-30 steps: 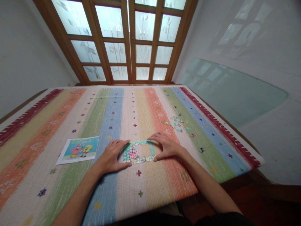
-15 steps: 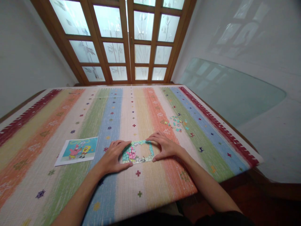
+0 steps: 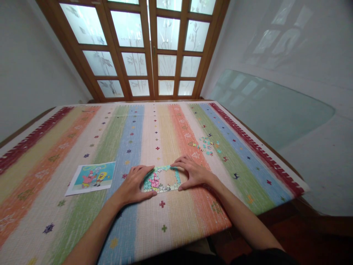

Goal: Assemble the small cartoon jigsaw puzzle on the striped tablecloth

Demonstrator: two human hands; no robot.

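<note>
A partly assembled jigsaw puzzle (image 3: 154, 182) lies flat on the striped tablecloth in front of me. Its teal border pieces and a pink patch at the left surround a gap where the cloth shows through. My left hand (image 3: 134, 185) grips the left end, thumb along the near edge and fingers at the far corner. At the right end, my right hand (image 3: 194, 173) holds the puzzle the same way, with thumb and fingertips at its corners. Left of the puzzle lies a printed cartoon picture (image 3: 92, 178) on white paper.
Several loose jigsaw pieces (image 3: 219, 151) are scattered farther back on the right. The striped tablecloth (image 3: 162, 129) covers the whole table. Wooden doors with frosted panes (image 3: 132, 31) stand behind it, and a pale glass panel (image 3: 273, 106) is at the right wall.
My left thumb has shifted slightly right along the puzzle's near edge. Both hands otherwise stay in place around the puzzle, and the view has tilted very slightly.
</note>
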